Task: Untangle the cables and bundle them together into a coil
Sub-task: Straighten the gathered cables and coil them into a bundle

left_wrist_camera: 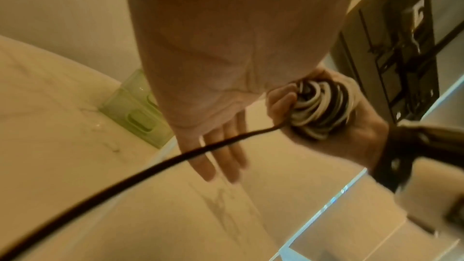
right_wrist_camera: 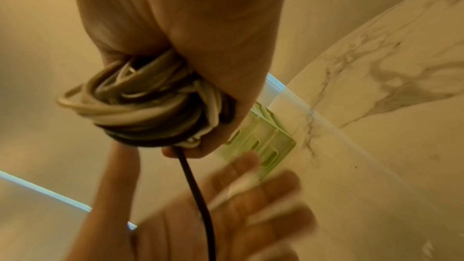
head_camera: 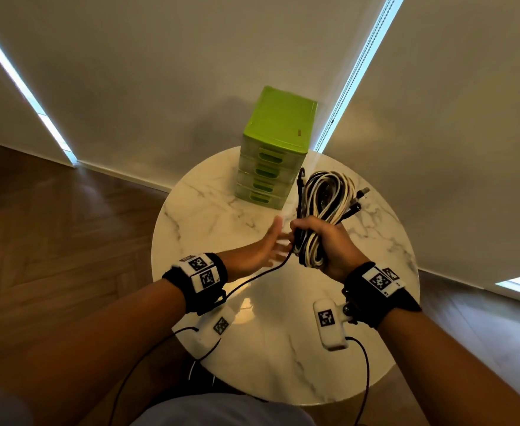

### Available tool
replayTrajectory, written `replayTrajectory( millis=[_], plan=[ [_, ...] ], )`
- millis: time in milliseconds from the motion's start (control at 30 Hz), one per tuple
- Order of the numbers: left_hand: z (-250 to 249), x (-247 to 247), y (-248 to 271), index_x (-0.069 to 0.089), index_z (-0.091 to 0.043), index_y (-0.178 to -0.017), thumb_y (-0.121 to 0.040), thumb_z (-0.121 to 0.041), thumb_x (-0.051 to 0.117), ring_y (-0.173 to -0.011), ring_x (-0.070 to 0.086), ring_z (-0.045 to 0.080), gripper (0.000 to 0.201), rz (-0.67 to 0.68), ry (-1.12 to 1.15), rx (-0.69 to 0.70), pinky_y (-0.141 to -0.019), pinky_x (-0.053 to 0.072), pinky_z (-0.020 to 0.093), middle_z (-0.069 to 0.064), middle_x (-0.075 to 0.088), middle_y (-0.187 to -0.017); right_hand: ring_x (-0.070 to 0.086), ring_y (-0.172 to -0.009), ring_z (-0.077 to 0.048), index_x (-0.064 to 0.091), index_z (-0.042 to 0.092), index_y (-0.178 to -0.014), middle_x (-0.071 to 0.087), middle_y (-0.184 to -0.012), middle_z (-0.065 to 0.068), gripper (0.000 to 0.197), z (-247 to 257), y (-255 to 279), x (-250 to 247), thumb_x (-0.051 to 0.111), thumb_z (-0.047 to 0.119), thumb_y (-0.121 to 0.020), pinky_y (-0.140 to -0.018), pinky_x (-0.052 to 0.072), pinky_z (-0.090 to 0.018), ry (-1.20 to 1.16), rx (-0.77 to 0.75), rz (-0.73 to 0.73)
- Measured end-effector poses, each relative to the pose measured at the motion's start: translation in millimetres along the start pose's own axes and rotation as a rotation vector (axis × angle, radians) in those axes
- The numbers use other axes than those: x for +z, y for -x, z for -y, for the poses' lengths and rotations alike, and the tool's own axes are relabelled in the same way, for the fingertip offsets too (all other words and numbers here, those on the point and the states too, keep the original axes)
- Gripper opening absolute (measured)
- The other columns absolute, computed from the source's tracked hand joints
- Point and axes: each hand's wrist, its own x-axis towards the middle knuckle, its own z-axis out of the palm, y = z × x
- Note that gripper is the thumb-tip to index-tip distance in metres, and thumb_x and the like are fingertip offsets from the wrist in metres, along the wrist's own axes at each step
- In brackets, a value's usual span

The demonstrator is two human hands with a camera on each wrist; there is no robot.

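The right hand (head_camera: pixel 329 244) is clenched around a bundle of cables (head_camera: pixel 323 204), black and white strands looped together. The loops rise above the fist, held in the air over the far right part of the worktop (head_camera: pixel 221 216), a round white slab with grey marble veining. Several plug ends stick out of the bundle on its right side. In the right wrist view, the fingers (right_wrist_camera: pixel 200 86) wrap fully round the gathered strands (right_wrist_camera: pixel 150 102), which bulge out of the fist in a thick knot.

One black cable (head_camera: pixel 252 276) leaves the underside of the bundle and runs down and left, passing in front of the left hand (head_camera: pixel 264 247) toward the left wrist. In the left wrist view this strand (left_wrist_camera: pixel 150 168) crosses in front of the straight fingers (left_wrist_camera: pixel 226 158) of the left hand. The left hand is spread flat, just beside the right fist, with its fingers extended and gripping nothing; whether they touch the black cable cannot be determined, as the hand is blurred.

A green drawer unit (head_camera: pixel 275 149) with four translucent drawers stands upright at the far edge of the worktop, just left of the raised loops. Both wrists carry black bands with printed square markers. The floor (head_camera: pixel 52 210) around the worktop is dark wood.
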Motion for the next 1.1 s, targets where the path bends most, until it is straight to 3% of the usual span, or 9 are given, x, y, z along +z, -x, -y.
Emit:
replayTrajectory(
  millis=[100, 200, 433, 533, 633, 800, 933, 1033, 1100],
  plan=[
    [21, -12, 11, 0.061, -0.02, -0.125, -0.099, -0.061, 0.047, -0.097, 0.07, 0.017, 0.051, 0.139, -0.244, 0.021, -0.094, 0.052, 0.037, -0.008, 0.074, -0.102, 0.058, -0.061, -0.03, 0.062, 0.0, -0.088, 0.059, -0.071, -0.018, 0.005, 8, -5, -6, 0.064, 0.004, -0.087, -0.062, 0.052, -0.038, 0.034, -0.062, -0.028],
    [32, -41, 14, 0.072, -0.021, -0.103, -0.091, -0.046, 0.07, -0.068, 0.059, 0.01, 0.028, 0.08, -0.443, 0.065, -0.071, 0.053, 0.032, -0.012, 0.064, -0.071, 0.057, -0.061, -0.031, 0.063, 0.003, -0.08, 0.058, -0.069, -0.018, 0.006, 11, -7, -15, 0.065, 0.002, -0.085, -0.064, 0.051, -0.041, 0.103, -0.084, -0.068],
    [18, -97, 20, 0.07, -0.026, -0.075, -0.079, -0.054, 0.077, -0.076, 0.06, 0.012, 0.029, -0.35, -0.474, 0.161, -0.074, 0.044, 0.032, -0.001, 0.067, -0.079, 0.06, -0.056, -0.03, 0.063, -0.002, -0.081, 0.062, -0.068, -0.023, 0.005, -5, -9, -24, 0.068, 0.0, -0.082, -0.064, 0.052, -0.041, 0.359, -0.074, -0.129],
    [-1, -84, 12, 0.069, -0.02, -0.082, -0.09, -0.03, 0.07, -0.093, 0.061, 0.016, 0.013, -0.455, -0.15, 0.235, -0.087, 0.046, 0.036, 0.01, 0.068, -0.103, 0.062, -0.061, -0.03, 0.066, 0.001, -0.082, 0.066, -0.072, -0.022, 0.008, -16, -9, -12, 0.073, 0.004, -0.08, -0.064, 0.053, -0.038, 0.474, -0.08, -0.092],
    [-13, -59, -2, 0.063, -0.018, -0.095, -0.1, -0.021, 0.057, -0.116, 0.061, 0.02, 0.008, -0.449, 0.216, 0.231, -0.104, 0.044, 0.04, 0.005, 0.069, -0.12, 0.063, -0.064, -0.029, 0.066, 0.006, -0.086, 0.066, -0.073, -0.018, 0.012, -22, -7, 6, 0.073, 0.0, -0.079, -0.063, 0.054, -0.038, 0.465, -0.12, -0.061],
    [-27, -25, -11, 0.054, -0.007, -0.1, -0.102, -0.012, 0.048, -0.096, 0.066, 0.021, 0.008, -0.446, 0.78, 0.27, -0.084, 0.056, 0.035, 0.01, 0.066, -0.101, 0.064, -0.067, -0.028, 0.068, 0.008, -0.096, 0.067, -0.073, -0.012, 0.02, -24, -8, 24, 0.073, -0.001, -0.078, -0.064, 0.055, -0.041, 0.406, -0.19, 0.006],
    [-34, -19, -21, 0.042, 0.006, -0.139, -0.079, -0.033, 0.068, -0.126, 0.059, 0.037, 0.076, -0.451, 1.016, 0.272, -0.106, 0.049, 0.051, 0.031, 0.055, -0.136, 0.065, -0.069, -0.023, 0.066, 0.009, -0.104, 0.069, -0.077, -0.008, 0.028, -20, -5, 29, 0.073, -0.004, -0.08, -0.063, 0.054, -0.035, 0.401, -0.212, 0.105],
    [-39, -19, -19, 0.044, -0.014, -0.127, -0.089, -0.03, 0.063, -0.122, 0.052, 0.034, 0.045, -0.396, 1.071, 0.332, -0.111, 0.042, 0.05, 0.02, 0.05, -0.128, 0.064, -0.065, -0.023, 0.065, 0.003, -0.106, 0.067, -0.077, -0.012, 0.028, -14, -2, 26, 0.07, -0.009, -0.082, -0.06, 0.053, -0.035, 0.338, -0.169, 0.162],
    [-37, -18, -20, 0.04, -0.011, -0.129, -0.094, -0.033, 0.061, -0.125, 0.052, 0.036, 0.046, -0.387, 1.041, 0.319, -0.109, 0.045, 0.049, 0.026, 0.05, -0.132, 0.065, -0.065, -0.021, 0.064, 0.004, -0.109, 0.068, -0.078, -0.009, 0.03, -11, 0, 24, 0.071, -0.008, -0.082, -0.06, 0.054, -0.034, 0.328, -0.134, 0.205]
  ],
)
